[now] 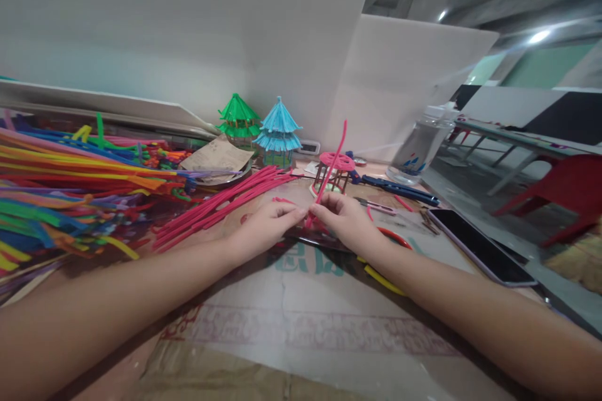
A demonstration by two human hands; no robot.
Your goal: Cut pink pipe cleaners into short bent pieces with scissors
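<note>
Near the middle of the table, my left hand [270, 225] and my right hand [345, 216] meet at the fingertips. A pink pipe cleaner [339, 150] rises upright from between them, pinched by my right thumb and fingers. My left thumb and forefinger close on its lower end, where the pink material is small and partly hidden. Just behind my right hand stands a small round frame with a pink coiled top [337, 161] and brown posts. A bundle of pink pipe cleaners [221, 203] lies to the left of my left hand.
Many coloured pipe cleaners [70, 169] fill the left side. Green [239, 116] and blue [278, 125] pagoda models stand at the back. To the right are a clear bottle [418, 144], dark-blue pliers [399, 189] and a phone [480, 247]. A red chair [559, 191] stands beyond.
</note>
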